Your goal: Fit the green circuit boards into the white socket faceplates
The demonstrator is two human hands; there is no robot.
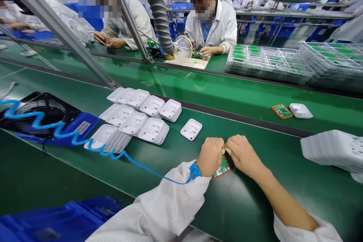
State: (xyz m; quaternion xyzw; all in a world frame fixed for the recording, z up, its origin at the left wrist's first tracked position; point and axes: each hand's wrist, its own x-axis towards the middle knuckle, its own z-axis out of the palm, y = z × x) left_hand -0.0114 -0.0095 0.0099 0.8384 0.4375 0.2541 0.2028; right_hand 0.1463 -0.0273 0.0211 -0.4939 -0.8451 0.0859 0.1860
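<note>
Circuit board [222,169] on the desk [170,152], beneath the left hand [211,155] and beside the right hand [243,155].
Both hands are narrow, fingertips meeting at the upper end of the board; the fingers hide the contact, so whether either grips a part cannot be told. The left hand covers part of the board; its orange-red edge shows below the fingers. A blue wrist strap [194,172] encircles the left wrist. A single white cover [191,129] lies flat, between the left hand and the stacked white covers [153,130].
</note>
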